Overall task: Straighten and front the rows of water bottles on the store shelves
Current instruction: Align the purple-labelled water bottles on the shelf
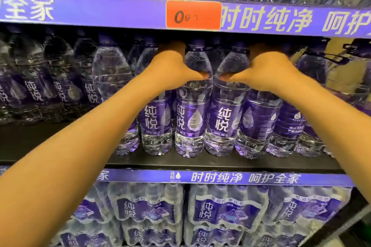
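Gripping the shoulders of two neighbouring purple-labelled water bottles (192, 106), the left hand (172, 66) and right hand (267, 68) hold one each.

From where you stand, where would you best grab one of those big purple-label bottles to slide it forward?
Probably the shoulder, from the front. The left hand and right hand already grip bottles there: it narrows above the purple label, while neighbours crowd the sides and the upper shelf edge sits close over the caps.
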The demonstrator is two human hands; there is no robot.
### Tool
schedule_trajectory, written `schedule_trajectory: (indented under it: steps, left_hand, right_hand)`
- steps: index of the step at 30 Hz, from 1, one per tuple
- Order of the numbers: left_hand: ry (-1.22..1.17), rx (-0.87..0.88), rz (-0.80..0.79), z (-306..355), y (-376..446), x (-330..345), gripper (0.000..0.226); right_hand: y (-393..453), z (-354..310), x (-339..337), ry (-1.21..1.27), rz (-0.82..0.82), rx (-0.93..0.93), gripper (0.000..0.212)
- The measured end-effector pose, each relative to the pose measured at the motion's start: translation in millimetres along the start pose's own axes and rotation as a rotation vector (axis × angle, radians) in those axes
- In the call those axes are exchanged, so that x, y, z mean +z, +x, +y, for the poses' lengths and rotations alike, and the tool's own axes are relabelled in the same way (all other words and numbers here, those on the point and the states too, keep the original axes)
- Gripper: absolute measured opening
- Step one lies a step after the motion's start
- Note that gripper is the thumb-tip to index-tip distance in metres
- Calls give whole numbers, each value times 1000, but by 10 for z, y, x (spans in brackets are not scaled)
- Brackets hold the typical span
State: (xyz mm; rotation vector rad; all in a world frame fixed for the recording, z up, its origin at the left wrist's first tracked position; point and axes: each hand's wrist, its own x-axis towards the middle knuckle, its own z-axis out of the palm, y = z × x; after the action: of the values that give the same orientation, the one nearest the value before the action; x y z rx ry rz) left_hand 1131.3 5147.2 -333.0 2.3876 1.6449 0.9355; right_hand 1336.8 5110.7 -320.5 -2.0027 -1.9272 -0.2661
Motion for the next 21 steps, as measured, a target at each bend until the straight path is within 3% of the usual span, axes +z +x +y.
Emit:
schedule_trajectory:
  steps: [6, 9, 13, 15, 18, 21]
  left_hand:
    - [217, 37, 145, 73, 33, 89, 88]
    - [185, 60, 172, 96, -12, 135, 84]
    - [-21, 53, 35, 40, -26, 84, 66]
    - [-29, 18, -5, 18, -10, 47, 69]
    - [59, 24, 28, 32, -7, 25, 71]
    - [126, 54, 109, 32, -14, 36, 70]
  right_hand:
    - [5, 83, -77, 172, -54, 69, 59]
    - [-12, 102, -62, 136, -58, 29, 53]
    - [-26, 96, 11, 83, 2, 0, 68]
    - [-14, 60, 60, 88, 62, -6, 72]
    - [24, 26, 69, 101, 81, 4, 97]
    - [73, 46, 19, 55, -9, 13, 90]
